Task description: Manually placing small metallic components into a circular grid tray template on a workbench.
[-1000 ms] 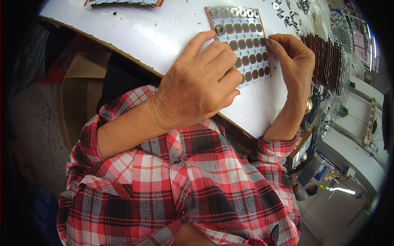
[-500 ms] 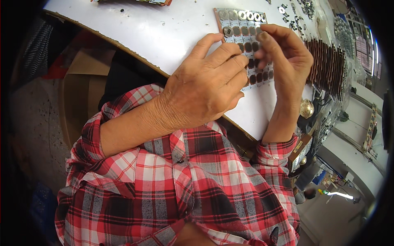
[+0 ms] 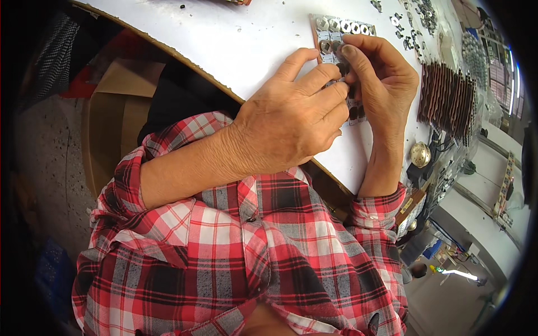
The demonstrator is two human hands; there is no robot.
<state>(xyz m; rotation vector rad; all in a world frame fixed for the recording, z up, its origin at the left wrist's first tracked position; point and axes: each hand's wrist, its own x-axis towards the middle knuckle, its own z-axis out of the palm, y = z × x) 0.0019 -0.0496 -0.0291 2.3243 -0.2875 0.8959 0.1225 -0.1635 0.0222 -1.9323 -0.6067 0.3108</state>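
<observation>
On the white tabletop lies a panel of small circuit boards (image 3: pixel 330 37), set with rows of round spots. Bright metal clips (image 3: pixel 346 26) sit along its far row, and one more is at the left of the second row. My left hand (image 3: pixel 297 115) reaches over the panel's left and near part, fingers spread, its index fingertip at the left edge. Thumb and forefinger of my right hand (image 3: pixel 389 75) pinch together just above the second row; whatever is between them is too small and covered to make out. Both hands hide much of the panel's middle.
A row of upright dark brown boards (image 3: pixel 448 95) stands to the right of my right hand. Loose small metal parts (image 3: pixel 414 42) lie scattered at the far right. A round perforated metal object (image 3: pixel 420 154) is near my right forearm. The table's near edge (image 3: pixel 196 70) runs diagonally.
My right hand has moved left across the panel, its pinched fingertips now close beside the second row's clip. My left hand stays over the panel's left side. The whole view has shifted slightly.
</observation>
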